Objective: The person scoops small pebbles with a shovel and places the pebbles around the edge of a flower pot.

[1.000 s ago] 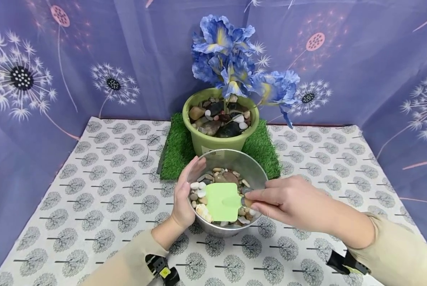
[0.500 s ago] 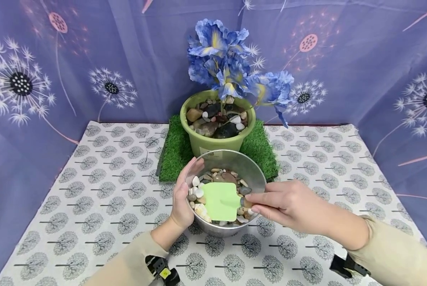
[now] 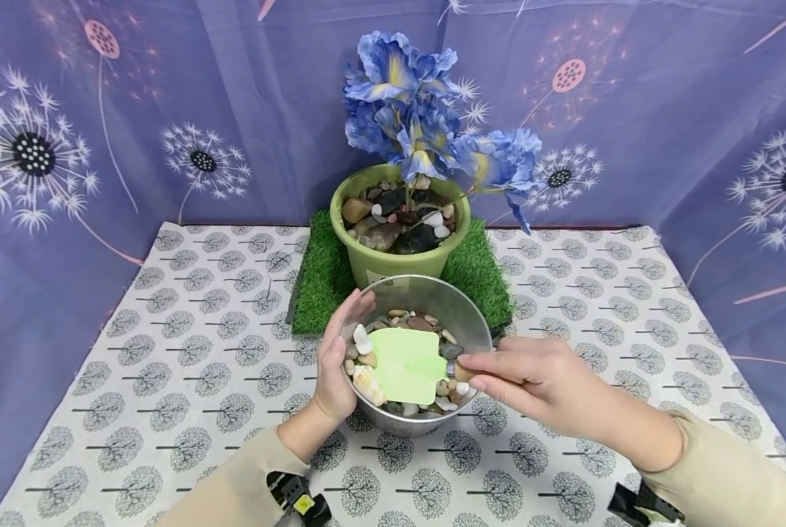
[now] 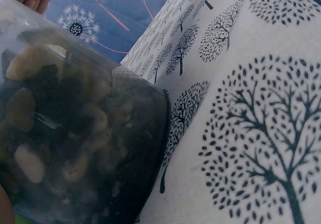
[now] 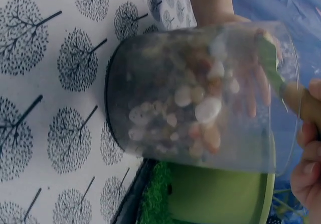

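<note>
My right hand (image 3: 544,377) grips the wooden handle (image 3: 468,372) of a small trowel. Its light green blade (image 3: 406,366) lies level with the upper part of a clear round container (image 3: 455,300), over the pebbles (image 3: 448,395) inside. White stones and a pale yellowish-white stone (image 3: 369,382) sit at the blade's left edge. My left hand (image 3: 337,366) rests against the container's left wall, thumb toward me. Its straight fingers (image 5: 253,91) show through the clear wall in the right wrist view. In the left wrist view the pebble-filled container (image 4: 75,133) stands on the patterned cloth.
Behind the container stands a green flowerpot (image 3: 399,263) with stones and blue artificial irises (image 3: 426,102). The pot sits on a square of artificial grass (image 3: 481,267). A tree-print cloth (image 3: 222,351) covers the table, and purple dandelion-print curtains (image 3: 287,110) enclose it.
The trowel blade has risen from among the pebbles, and its metal neck now shows. My right hand has moved slightly right, while the left hand stays at the container's wall.
</note>
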Action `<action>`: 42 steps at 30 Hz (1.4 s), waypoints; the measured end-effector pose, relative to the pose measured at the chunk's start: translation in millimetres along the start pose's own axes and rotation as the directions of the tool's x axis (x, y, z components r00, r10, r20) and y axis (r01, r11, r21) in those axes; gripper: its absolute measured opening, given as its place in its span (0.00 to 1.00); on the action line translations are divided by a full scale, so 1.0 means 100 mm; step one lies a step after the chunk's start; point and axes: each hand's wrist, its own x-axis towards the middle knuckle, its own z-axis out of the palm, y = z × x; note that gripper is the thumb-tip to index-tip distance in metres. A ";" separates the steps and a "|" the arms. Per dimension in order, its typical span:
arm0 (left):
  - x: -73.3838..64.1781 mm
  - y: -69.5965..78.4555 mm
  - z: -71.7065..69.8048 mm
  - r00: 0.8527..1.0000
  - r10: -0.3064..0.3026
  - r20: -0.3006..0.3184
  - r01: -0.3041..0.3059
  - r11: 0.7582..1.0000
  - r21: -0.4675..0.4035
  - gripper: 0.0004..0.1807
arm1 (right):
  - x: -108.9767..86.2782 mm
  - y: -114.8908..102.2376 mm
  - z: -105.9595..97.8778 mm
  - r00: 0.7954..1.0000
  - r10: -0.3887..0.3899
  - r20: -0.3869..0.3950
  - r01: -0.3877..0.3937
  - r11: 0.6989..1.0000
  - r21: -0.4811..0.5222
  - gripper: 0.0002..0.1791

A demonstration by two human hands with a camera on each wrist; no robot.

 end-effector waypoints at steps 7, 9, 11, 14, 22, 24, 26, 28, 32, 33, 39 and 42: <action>-0.01 -0.01 -0.01 1.000 -0.001 -0.004 0.001 1.000 -0.004 0.30 | -0.01 -0.08 0.06 0.997 0.076 -0.030 -0.077 0.997 -0.014 0.13; -0.01 -0.01 -0.01 1.000 0.005 -0.006 -0.005 1.000 0.013 0.31 | -0.01 -0.10 0.07 0.995 0.084 -0.052 -0.086 0.996 -0.019 0.13; -0.01 -0.01 0.00 1.000 0.011 -0.007 -0.011 1.000 0.022 0.31 | -0.02 -0.10 0.09 0.994 0.086 -0.073 -0.087 0.996 -0.023 0.14; 0.00 -0.01 0.00 1.000 0.021 -0.006 -0.020 0.999 0.036 0.31 | -0.04 -0.10 0.11 0.992 0.075 -0.102 -0.077 0.997 -0.013 0.14; 0.01 -0.01 0.00 1.000 0.028 -0.003 -0.028 0.999 0.029 0.30 | -0.04 -0.13 0.15 0.990 0.063 -0.128 -0.075 0.994 -0.086 0.17; 0.01 -0.01 0.00 1.000 0.027 -0.006 -0.027 0.999 0.033 0.30 | -0.04 -0.15 0.16 0.989 0.058 -0.134 -0.073 0.991 -0.115 0.18; 0.01 0.00 0.00 1.000 0.028 -0.005 -0.028 0.999 0.031 0.30 | -0.04 -0.16 0.16 0.988 0.060 -0.141 -0.078 0.989 -0.122 0.18; 0.00 0.00 0.00 1.000 0.025 -0.008 -0.025 0.999 0.029 0.30 | -0.04 -0.17 0.17 0.986 0.067 -0.151 -0.085 0.990 -0.116 0.18; 0.00 -0.01 0.01 1.000 0.006 -0.008 -0.006 1.000 -0.010 0.30 | -0.04 -0.18 0.18 0.983 0.082 -0.164 -0.100 0.989 -0.106 0.18; 0.00 -0.01 0.01 1.000 0.001 -0.008 -0.001 1.000 -0.026 0.30 | -0.04 -0.19 0.19 0.983 0.082 -0.167 -0.101 0.989 -0.108 0.18; -0.01 -0.01 0.03 1.000 -0.025 -0.010 0.023 0.995 -0.100 0.29 | -0.05 -0.18 0.19 0.980 0.088 -0.180 -0.104 0.991 -0.084 0.17; -0.01 0.00 0.02 1.000 -0.010 -0.013 0.009 0.999 -0.052 0.29 | -0.06 -0.18 0.19 0.978 0.099 -0.186 -0.112 0.992 -0.064 0.17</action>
